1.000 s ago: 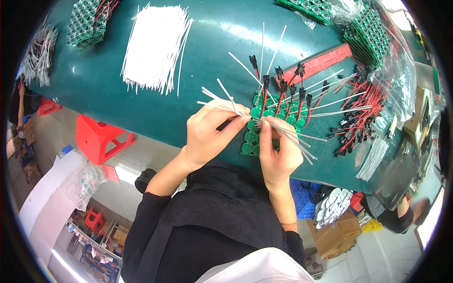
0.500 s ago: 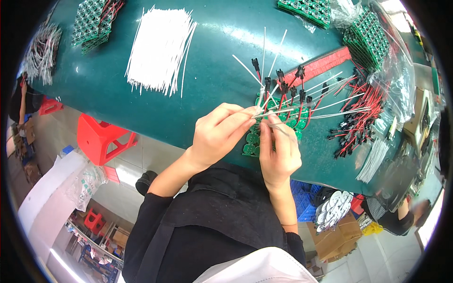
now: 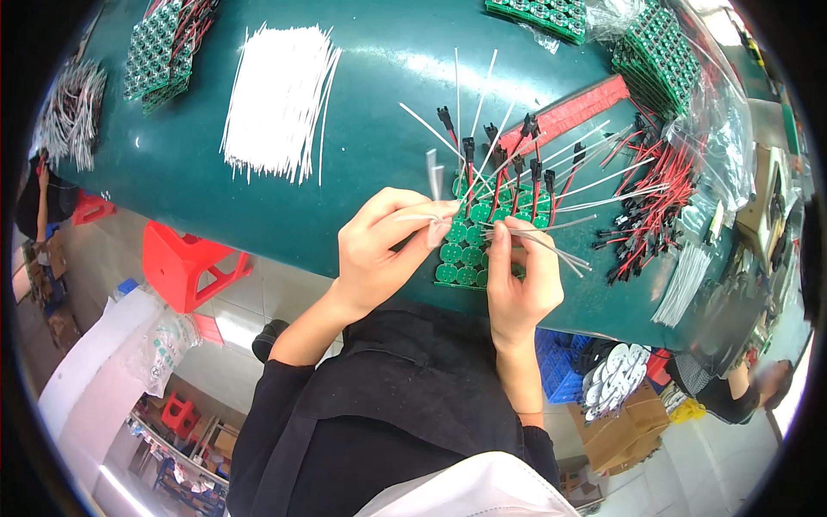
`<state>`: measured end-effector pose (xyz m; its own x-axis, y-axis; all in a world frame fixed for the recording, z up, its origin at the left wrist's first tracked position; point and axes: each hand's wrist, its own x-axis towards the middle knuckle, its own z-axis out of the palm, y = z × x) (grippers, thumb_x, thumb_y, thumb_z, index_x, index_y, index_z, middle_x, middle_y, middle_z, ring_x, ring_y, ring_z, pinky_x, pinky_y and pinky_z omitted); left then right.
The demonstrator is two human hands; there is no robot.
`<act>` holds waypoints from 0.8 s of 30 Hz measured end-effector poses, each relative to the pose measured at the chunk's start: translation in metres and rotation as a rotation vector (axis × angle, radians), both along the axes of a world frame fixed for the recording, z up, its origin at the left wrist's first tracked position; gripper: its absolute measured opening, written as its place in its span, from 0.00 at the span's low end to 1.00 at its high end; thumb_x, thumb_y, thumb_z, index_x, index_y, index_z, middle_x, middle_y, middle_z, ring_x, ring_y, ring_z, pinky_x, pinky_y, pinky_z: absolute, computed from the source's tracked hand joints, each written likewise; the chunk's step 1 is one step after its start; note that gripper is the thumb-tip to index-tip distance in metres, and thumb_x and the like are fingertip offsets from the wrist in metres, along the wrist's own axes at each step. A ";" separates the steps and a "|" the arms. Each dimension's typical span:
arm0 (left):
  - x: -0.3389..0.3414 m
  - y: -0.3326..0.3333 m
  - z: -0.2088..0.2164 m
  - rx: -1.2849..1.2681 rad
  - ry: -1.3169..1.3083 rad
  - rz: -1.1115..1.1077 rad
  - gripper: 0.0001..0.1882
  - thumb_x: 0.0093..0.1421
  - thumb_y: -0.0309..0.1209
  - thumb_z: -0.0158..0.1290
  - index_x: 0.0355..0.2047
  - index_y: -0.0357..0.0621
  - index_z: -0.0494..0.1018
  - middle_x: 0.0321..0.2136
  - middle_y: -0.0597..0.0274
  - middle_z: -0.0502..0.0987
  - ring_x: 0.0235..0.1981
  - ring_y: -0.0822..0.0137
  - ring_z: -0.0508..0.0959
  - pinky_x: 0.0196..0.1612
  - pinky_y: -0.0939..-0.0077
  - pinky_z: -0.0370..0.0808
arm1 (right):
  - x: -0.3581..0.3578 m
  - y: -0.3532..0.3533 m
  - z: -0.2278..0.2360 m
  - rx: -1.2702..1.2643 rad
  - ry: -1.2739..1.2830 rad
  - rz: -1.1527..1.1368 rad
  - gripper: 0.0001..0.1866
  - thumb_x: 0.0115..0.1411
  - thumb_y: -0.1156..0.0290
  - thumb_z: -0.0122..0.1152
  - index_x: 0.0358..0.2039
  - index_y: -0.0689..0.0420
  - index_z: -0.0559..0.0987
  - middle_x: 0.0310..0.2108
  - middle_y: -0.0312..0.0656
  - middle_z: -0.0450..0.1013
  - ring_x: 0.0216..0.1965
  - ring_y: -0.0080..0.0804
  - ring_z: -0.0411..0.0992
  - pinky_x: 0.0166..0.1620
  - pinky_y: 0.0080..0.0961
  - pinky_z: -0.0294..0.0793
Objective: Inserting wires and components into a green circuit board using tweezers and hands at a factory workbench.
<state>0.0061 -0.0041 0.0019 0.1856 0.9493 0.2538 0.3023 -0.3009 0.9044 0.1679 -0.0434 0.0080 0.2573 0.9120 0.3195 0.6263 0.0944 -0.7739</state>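
Observation:
A green circuit board panel [image 3: 461, 255] with round sections lies at the table's near edge, below my hands. Red-black wire leads with black connectors [image 3: 502, 155] stand up from it, and thin white strips fan out among them. My left hand [image 3: 385, 241] pinches a pale strip at the panel's left side; a blurred loose end rises above the fingers. My right hand [image 3: 522, 267] is closed on several thin grey-white strips [image 3: 564, 257], whose ends point right. The fingertips of both hands are close together but apart.
A pile of white strips [image 3: 280, 103] lies on the green table [image 3: 379, 112] at the left. A red bar [image 3: 573, 114], heaped red-black leads [image 3: 659, 202] and stacked circuit boards [image 3: 656, 60] sit to the right. More grey strips [image 3: 682, 283] lie near the right edge. A red stool [image 3: 185, 267] stands below left.
My hands have moved apart, the left one slightly left and the right one slightly right. The strips in my right hand now point rightward. The whole view has shifted a little.

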 end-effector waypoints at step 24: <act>0.015 0.003 0.000 0.092 0.026 -0.016 0.09 0.49 0.17 0.63 0.31 0.35 0.79 0.29 0.56 0.82 0.29 0.63 0.81 0.31 0.74 0.77 | 0.018 -0.008 -0.001 -0.006 0.244 -0.056 0.08 0.54 0.83 0.66 0.36 0.65 0.79 0.34 0.47 0.79 0.33 0.35 0.77 0.36 0.25 0.78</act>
